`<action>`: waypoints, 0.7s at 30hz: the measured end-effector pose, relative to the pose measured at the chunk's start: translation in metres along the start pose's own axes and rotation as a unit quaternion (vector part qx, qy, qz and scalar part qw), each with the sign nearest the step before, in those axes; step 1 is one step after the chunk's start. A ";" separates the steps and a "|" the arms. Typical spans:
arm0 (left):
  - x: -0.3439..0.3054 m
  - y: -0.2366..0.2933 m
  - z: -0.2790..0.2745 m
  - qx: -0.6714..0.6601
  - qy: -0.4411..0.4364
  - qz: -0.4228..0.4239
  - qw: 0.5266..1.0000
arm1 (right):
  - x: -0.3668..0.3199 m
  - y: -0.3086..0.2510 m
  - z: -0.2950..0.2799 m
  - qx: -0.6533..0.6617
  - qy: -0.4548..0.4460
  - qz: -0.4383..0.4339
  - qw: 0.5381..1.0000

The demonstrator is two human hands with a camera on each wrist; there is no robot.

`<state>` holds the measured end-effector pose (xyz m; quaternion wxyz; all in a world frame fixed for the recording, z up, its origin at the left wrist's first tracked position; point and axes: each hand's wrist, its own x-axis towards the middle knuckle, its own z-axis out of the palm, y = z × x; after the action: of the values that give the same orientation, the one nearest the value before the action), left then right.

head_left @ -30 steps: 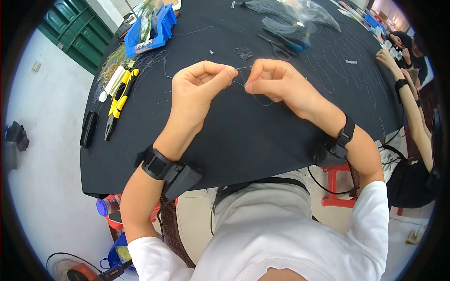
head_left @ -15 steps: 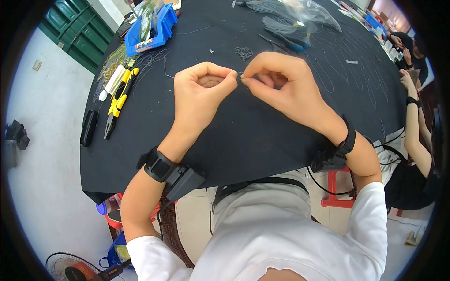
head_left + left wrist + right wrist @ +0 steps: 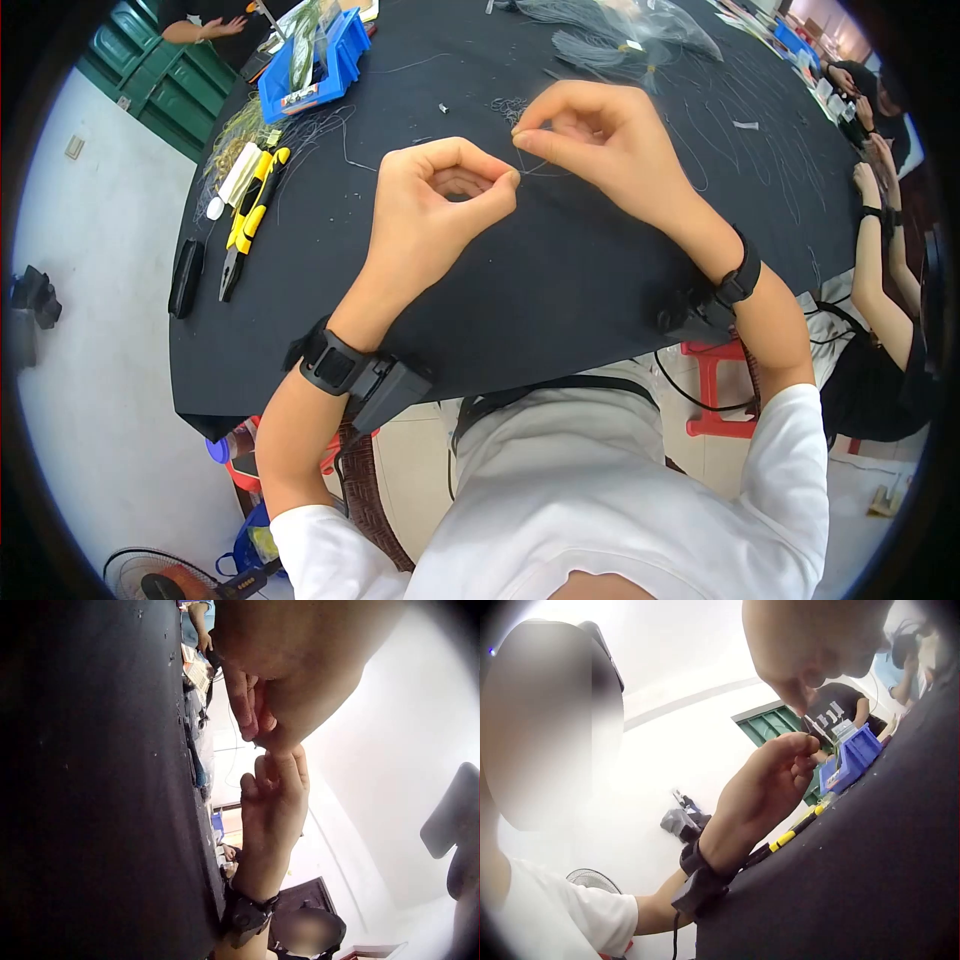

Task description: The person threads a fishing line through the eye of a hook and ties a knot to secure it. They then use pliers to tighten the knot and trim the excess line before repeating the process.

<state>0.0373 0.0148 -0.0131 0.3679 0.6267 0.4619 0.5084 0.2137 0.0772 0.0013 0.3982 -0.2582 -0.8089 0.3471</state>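
Fingers, left hand (image 3: 425, 215): thumb and forefinger tips pinched on thread (image 3: 545, 175).
Fingers, right hand (image 3: 630, 155): thumb and forefinger pinched on thread, just beside the left.
Thread: very fine, greyish, slack, curving below the right fingertips; ends indistinct.
Location: above black-covered bench (image 3: 480, 310), in from near edge.
Pliers (image 3: 253, 215): yellow-black, near left edge.

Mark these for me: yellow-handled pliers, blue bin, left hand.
Yellow-handled pliers (image 3: 249, 222): head view, on the lower handle.
Blue bin (image 3: 346, 64): head view, on its side wall.
Left hand (image 3: 424, 212): head view, mid-hand, below the pinched thumb and forefinger.
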 end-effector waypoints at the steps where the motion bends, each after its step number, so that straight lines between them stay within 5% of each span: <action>1: 0.000 0.000 -0.001 -0.007 -0.010 0.018 1.000 | 0.001 0.002 0.000 0.032 -0.005 0.014 0.999; 9: 0.001 0.002 -0.006 -0.055 -0.053 0.073 0.994 | 0.001 -0.002 -0.008 0.148 -0.045 0.108 0.982; 21: 0.001 0.000 -0.007 -0.137 -0.011 0.024 0.990 | -0.002 -0.001 -0.008 0.158 -0.032 0.049 0.986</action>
<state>0.0303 0.0162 -0.0115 0.4428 0.5867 0.3684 0.5693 0.2217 0.0782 0.0042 0.3900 -0.2201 -0.7427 0.4978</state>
